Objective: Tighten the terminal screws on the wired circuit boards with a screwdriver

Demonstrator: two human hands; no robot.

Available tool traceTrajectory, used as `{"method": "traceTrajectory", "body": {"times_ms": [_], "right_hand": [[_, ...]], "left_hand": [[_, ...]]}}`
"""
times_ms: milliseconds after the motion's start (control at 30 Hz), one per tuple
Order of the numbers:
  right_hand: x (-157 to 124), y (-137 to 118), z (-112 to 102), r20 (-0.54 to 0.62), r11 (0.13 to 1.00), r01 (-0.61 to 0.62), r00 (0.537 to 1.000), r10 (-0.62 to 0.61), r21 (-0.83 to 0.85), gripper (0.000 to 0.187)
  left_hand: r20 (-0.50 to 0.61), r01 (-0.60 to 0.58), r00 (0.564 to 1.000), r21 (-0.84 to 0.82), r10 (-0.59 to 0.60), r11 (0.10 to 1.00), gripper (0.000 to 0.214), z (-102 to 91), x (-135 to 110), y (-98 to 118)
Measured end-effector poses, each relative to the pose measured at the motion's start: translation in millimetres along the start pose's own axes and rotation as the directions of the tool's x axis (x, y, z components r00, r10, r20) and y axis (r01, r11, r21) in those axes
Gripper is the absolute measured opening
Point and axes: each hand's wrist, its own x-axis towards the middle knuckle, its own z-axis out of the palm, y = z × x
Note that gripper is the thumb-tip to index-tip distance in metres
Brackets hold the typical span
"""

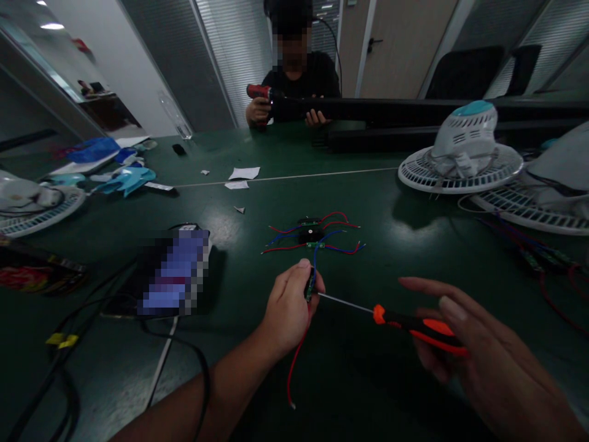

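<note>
Pinched between the thumb and fingers of my left hand (289,310) is a small green circuit board (310,288) with a dark part on it. A blue wire (315,255) runs from its top and a red wire (297,356) hangs from its bottom. My right hand (488,350) grips a screwdriver (432,331) by its orange and black handle, index finger stretched out. The shaft points left and its tip reaches the board's side by my left fingertips; exact contact is hidden. Just beyond lie several similar wired boards (315,245) and a black module (311,233).
A phone-like device (177,270) with cables sits at left. White fan heads (464,153) stand at right, another fan (41,209) at far left. More wired boards (529,258) lie at right. Across the green table (359,196), a person (299,73) holds a red power drill (258,92) against long black bars.
</note>
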Motion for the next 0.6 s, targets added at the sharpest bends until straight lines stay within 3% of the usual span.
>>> {"method": "traceTrajectory", "body": {"times_ms": [67,200,300,600], "right_hand": [[-0.7,-2.5,-0.6,-0.011,0.995,-0.036,0.999,0.035,-0.09,0.056],[-0.6,-2.6,-1.9,0.038,0.974,0.077,0.997,-0.071,-0.212,0.054],[-0.2,-1.3,-2.6,0.054,0.966,0.133,0.991,-0.124,-0.221,0.051],[-2.1,-5.8,-0.1,0.002,0.973,0.142,0.99,-0.144,-0.18,0.053]], "left_hand": [[0.0,-0.004,1.0,-0.004,0.004,1.0,0.041,-0.3,0.6,-0.5],[0.003,-0.01,1.0,-0.01,0.01,1.0,0.041,-1.2,1.2,-1.5],[0.011,-0.018,1.0,0.002,0.018,1.0,0.042,-1.8,1.5,-2.3],[0.018,-0.026,1.0,0.005,0.026,1.0,0.042,-2.1,1.3,-1.9]]}}
